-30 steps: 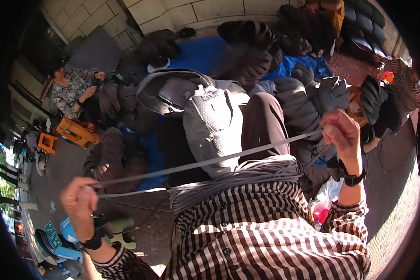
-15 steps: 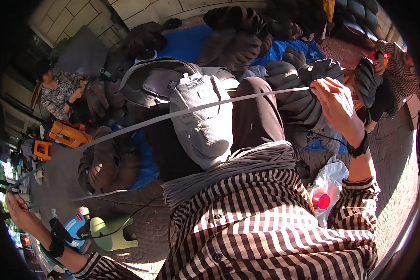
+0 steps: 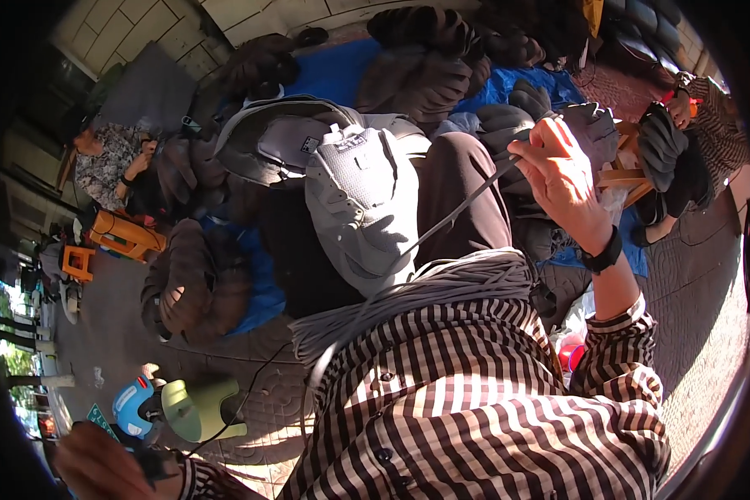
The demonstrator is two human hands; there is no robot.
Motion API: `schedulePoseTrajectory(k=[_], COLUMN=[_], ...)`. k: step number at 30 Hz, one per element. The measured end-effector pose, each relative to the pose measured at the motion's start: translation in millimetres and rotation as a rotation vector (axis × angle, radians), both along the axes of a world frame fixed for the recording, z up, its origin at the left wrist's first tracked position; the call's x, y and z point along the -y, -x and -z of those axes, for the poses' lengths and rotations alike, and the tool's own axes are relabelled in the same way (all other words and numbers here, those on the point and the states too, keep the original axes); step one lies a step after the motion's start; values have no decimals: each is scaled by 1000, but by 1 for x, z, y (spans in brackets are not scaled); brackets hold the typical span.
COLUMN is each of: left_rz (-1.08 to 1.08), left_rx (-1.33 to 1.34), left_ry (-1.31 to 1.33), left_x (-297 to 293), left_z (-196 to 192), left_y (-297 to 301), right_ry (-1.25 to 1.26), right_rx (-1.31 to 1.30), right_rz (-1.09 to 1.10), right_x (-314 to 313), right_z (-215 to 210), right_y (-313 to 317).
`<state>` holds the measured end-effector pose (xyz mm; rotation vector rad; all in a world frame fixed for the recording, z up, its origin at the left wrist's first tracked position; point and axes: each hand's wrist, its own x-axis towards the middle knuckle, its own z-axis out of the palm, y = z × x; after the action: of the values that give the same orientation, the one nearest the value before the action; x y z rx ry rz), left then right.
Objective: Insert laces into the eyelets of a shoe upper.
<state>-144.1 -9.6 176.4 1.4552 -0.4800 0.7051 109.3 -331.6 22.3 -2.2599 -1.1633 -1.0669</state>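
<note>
Pinched in the fingers of my right hand (image 3: 550, 162), a thin grey shoelace (image 3: 465, 206) slants down left across my thigh toward the lap. A long bundle of grey laces (image 3: 475, 279) lies over my lap, against my checked shirt. Beyond it, grey shoe uppers (image 3: 362, 200) rest on my legs, one with its opening and inner label showing. My left hand (image 3: 100, 467) is low at the left edge, smeared by motion, so its fingers cannot be made out. A blurred stretch of lace (image 3: 329, 354) hangs at the bundle's left end.
Piles of dark shoe uppers (image 3: 196, 279) lie around on blue sheets (image 3: 329, 75). A green stool (image 3: 196, 410) and a blue object (image 3: 133, 407) stand at lower left, orange stools (image 3: 125, 236) farther left. One person (image 3: 112, 162) sits at left, another (image 3: 712, 125) at right.
The lace was stretched straight between both hands; now it slants from my right hand to the lap. My left hand has dropped down and right, while my right moved slightly left.
</note>
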Motion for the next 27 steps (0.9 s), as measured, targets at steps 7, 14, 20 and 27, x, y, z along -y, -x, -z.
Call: schedulePoseTrajectory(k=[7,14,20,27], left_rz=[86,158,211,28], left_rx=[-578,-796,-797,-734], left_ry=[-879,-269,-206,-337], left_x=[-20,6,24,33], left_z=[65,175,181,194], left_y=[-66,-149,-166,-163], right_ry=[-825,-833,-704,-573], right_rx=[-1071,-1535,-1486,-1207], right_rz=[-563,-789,-756,-709], right_x=[-48,-95,-112,-114], right_z=[38,72,66,71], right_y=[21,19,32,37])
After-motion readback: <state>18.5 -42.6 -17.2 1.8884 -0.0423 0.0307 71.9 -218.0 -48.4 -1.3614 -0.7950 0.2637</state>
